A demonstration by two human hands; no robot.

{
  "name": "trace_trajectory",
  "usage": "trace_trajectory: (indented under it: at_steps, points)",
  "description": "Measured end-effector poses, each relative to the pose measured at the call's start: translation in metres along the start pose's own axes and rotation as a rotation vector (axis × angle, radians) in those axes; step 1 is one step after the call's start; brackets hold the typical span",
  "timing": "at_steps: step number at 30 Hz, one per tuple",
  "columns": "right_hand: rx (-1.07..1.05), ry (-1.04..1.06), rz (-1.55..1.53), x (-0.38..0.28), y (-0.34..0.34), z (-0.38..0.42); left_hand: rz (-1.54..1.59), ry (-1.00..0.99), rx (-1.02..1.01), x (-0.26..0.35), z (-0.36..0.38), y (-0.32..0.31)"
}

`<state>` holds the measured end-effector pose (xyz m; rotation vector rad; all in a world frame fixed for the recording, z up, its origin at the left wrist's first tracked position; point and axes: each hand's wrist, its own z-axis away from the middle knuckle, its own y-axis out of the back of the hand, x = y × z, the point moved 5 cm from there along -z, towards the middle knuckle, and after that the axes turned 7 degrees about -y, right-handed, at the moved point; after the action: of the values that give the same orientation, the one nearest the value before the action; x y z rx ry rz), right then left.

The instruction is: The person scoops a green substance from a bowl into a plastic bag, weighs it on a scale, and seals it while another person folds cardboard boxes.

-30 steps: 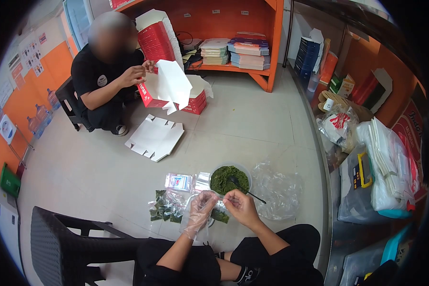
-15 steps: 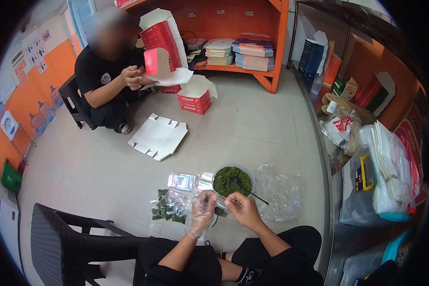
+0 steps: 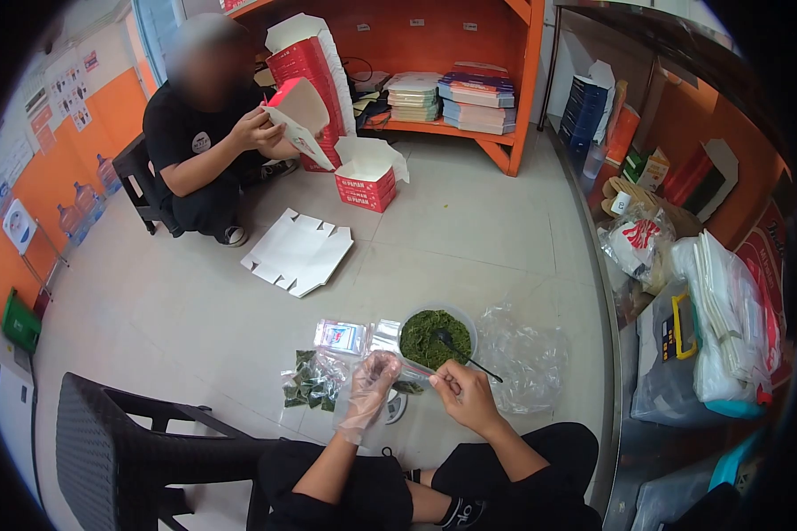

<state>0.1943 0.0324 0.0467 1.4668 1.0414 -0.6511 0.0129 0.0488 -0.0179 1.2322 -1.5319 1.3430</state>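
Observation:
My left hand [image 3: 374, 385], in a clear plastic glove, is closed on one end of a small clear zip bag [image 3: 413, 366]. My bare right hand [image 3: 466, 400] pinches the bag's top edge at the other end. Some dark green filling [image 3: 408, 387] shows low between the hands. Just beyond them stands a tub [image 3: 473, 334] of chopped green leaves [image 3: 427, 334], with a black spoon [image 3: 471, 357] resting in it. Several filled small bags [image 3: 310, 382] lie left of my left hand, near a pack of flat bags [image 3: 341, 336]. Under my hands a small round scale [image 3: 398, 408] partly shows.
A crumpled clear plastic bag [image 3: 527, 358] lies right of the tub. Across the floor a seated co-worker [image 3: 199, 133] handles a red and white carton [image 3: 299, 111]. A flat white carton [image 3: 299, 250] lies between us. A black chair [image 3: 115, 442] stands at my left, a metal shelf [image 3: 604, 292] at my right.
My right hand has slid a little to the right along the bag's top edge, away from my left hand. The co-worker has turned and tilted the carton.

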Motion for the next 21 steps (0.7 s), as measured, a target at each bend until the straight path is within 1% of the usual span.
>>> trace_trajectory:
  at_steps: [1, 2, 4, 5, 6, 8, 12, 14, 18, 19, 20, 21]
  points:
    - [-0.002, 0.000, 0.000, -0.002, 0.001, 0.000, 0.106, 0.068, -0.050, 0.001, 0.001, -0.002]
    - [0.009, 0.036, -0.032, -0.007, 0.003, -0.001, 0.107, 0.069, -0.048, 0.004, 0.003, -0.002]
    - [0.018, 0.072, -0.064, -0.011, 0.005, 0.000, 0.038, 0.115, -0.200, 0.023, 0.006, -0.018]
    - [0.002, 0.112, -0.058, -0.015, 0.003, 0.000, 0.009, 0.137, -0.238, 0.024, 0.006, -0.020]
    - [-0.014, 0.152, -0.051, -0.017, 0.002, 0.001, 0.010, 0.137, -0.235, 0.022, 0.006, -0.021]
    - [-0.026, 0.145, -0.060, -0.018, 0.000, 0.001, 0.014, 0.130, -0.158, 0.015, 0.006, -0.018]
    - [-0.035, 0.101, -0.107, -0.019, -0.003, 0.002, -0.032, 0.123, -0.079, 0.013, 0.005, -0.010]
    - [-0.041, 0.094, -0.113, -0.022, -0.003, 0.002, -0.164, 0.111, -0.048, 0.022, 0.003, -0.005]
    - [-0.061, 0.045, -0.116, -0.025, -0.004, 0.003, -0.108, 0.121, 0.003, 0.026, 0.003, 0.004]
    - [-0.084, 0.048, -0.114, -0.027, -0.005, 0.004, -0.265, 0.067, -0.035, 0.036, 0.002, 0.004]
    - [-0.064, 0.048, -0.080, -0.028, -0.002, 0.005, -0.422, 0.017, -0.069, 0.044, 0.002, 0.007]
    - [-0.077, 0.053, -0.045, -0.032, -0.009, 0.005, -0.606, -0.076, 0.199, 0.026, 0.000, 0.055]
